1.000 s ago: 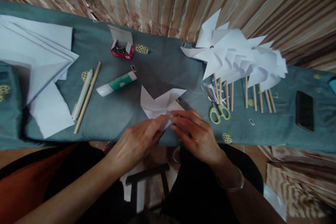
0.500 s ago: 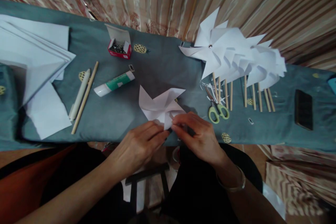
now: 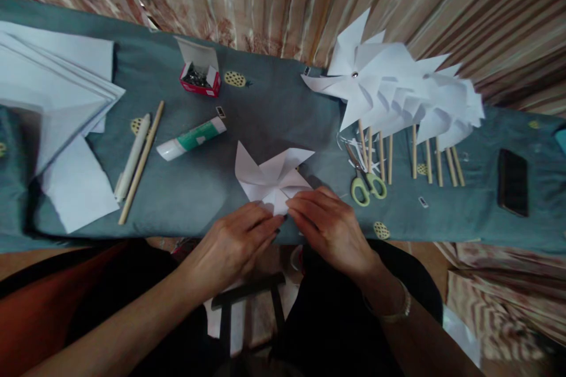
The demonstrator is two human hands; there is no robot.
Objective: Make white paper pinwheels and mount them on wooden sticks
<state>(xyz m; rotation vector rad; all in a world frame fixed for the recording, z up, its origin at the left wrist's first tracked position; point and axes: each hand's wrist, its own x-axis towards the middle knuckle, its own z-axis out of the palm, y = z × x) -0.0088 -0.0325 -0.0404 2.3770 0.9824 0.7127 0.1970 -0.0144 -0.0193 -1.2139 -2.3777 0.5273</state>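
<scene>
A white paper pinwheel (image 3: 270, 175) with folded, pointed blades lies near the front edge of the cloth-covered table (image 3: 177, 203). My left hand (image 3: 242, 235) grips its lower left edge, fingers closed and pressed together. From the other side, my right hand (image 3: 329, 224) pinches the lower right part of the paper, its fingertips almost meeting those of the left. The fingers cover the pinwheel's near edge. Up and to the left lies a glue stick (image 3: 192, 138) with a green label, apart from both hands.
Several finished pinwheels (image 3: 398, 85) on sticks lie overlapping at the right, above green-handled scissors (image 3: 368, 185) and paper scraps. A phone (image 3: 513, 182) lies far right. Leftward are a red box of pins (image 3: 200, 79), a pen (image 3: 132, 159), a wooden stick (image 3: 141, 162) and paper sheets (image 3: 82, 182).
My right hand's fingers have drawn closer together and flattened onto the lower blade of the pinwheel. The left hand keeps nearly the same place.
</scene>
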